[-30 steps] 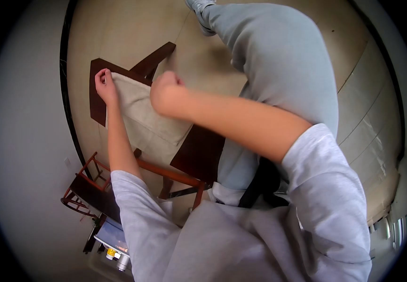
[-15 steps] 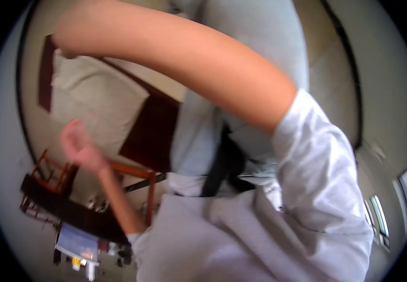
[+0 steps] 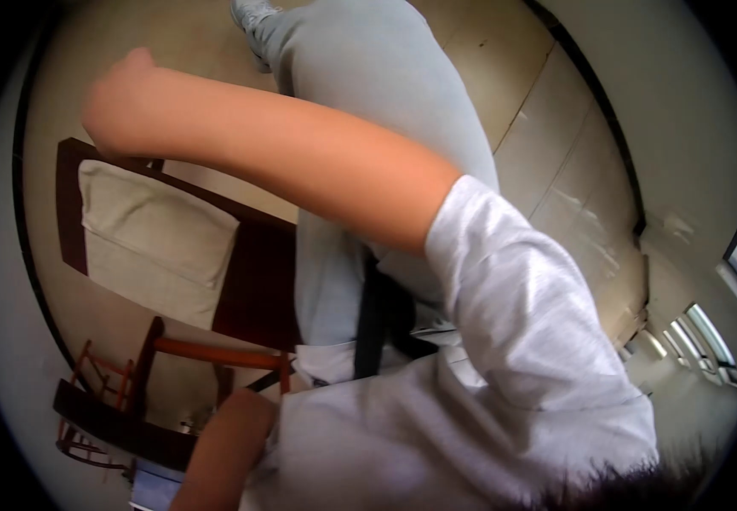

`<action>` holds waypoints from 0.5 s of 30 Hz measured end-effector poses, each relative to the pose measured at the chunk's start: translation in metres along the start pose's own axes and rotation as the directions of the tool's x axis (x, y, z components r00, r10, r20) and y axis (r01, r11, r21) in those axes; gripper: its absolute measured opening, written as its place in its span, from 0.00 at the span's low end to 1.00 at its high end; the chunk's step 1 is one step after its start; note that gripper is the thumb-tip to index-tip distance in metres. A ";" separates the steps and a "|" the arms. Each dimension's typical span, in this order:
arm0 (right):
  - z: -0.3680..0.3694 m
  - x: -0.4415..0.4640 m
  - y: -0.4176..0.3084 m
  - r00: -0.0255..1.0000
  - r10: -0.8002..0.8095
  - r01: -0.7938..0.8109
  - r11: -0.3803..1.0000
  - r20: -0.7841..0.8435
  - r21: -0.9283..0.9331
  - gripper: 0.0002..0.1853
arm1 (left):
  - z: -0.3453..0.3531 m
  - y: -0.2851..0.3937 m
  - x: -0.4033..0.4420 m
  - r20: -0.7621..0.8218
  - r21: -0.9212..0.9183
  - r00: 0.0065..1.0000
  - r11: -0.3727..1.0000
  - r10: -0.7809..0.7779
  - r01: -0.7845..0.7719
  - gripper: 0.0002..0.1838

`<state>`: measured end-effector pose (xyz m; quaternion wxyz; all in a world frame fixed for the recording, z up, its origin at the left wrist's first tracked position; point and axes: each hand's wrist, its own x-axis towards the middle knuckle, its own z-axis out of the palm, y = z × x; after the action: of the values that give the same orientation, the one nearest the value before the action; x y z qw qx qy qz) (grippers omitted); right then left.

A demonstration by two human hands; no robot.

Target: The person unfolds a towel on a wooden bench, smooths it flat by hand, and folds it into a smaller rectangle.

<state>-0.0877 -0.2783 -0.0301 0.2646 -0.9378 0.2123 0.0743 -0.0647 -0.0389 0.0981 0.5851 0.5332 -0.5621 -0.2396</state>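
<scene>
My right hand point(image 3: 121, 102) is raised beyond the far end of a dark brown wooden bench point(image 3: 262, 264). It is blurred and its fingers cannot be made out, nor can anything in them. A beige cloth point(image 3: 155, 230) lies fairly flat on the bench, with a folded layer and some creases on its upper part. My right hand appears near the cloth's far corner, above it in view, without visible contact. Of my left arm only a bent part shows at the lower left; my left hand is out of view.
Reddish-brown wooden bars point(image 3: 215, 351) stand beside the bench. At the lower left are a wooden chair point(image 3: 100, 379), a dark curved wooden piece point(image 3: 121, 426) and part of a bluish surface point(image 3: 154, 487). My legs point(image 3: 368, 77) are right of the bench.
Both hands have left the cloth area: my right hand moved toward the far left, and my left hand drew back out of view. The cloth now lies uncovered. The camera view has shifted.
</scene>
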 end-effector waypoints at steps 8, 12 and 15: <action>-0.004 0.023 -0.009 0.997 0.054 -0.054 0.999 -0.052 -0.008 0.14 | 0.001 -0.003 0.002 -0.018 -0.016 0.999 0.999 -0.029 0.028 0.10; 0.004 0.029 -0.008 0.996 -0.077 0.079 0.996 0.047 -0.049 0.16 | 0.006 -0.001 0.006 -0.077 -0.009 0.994 0.996 -0.084 0.084 0.10; -0.008 0.015 0.004 0.997 -0.066 0.073 0.981 0.049 -0.177 0.19 | 0.009 -0.013 0.008 -0.024 -0.033 0.998 0.998 -0.051 0.050 0.09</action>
<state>-0.0757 -0.2910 -0.0284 0.1863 -0.9628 0.1662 0.1037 -0.0669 -0.0539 0.0878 0.5944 0.5406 -0.5372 -0.2568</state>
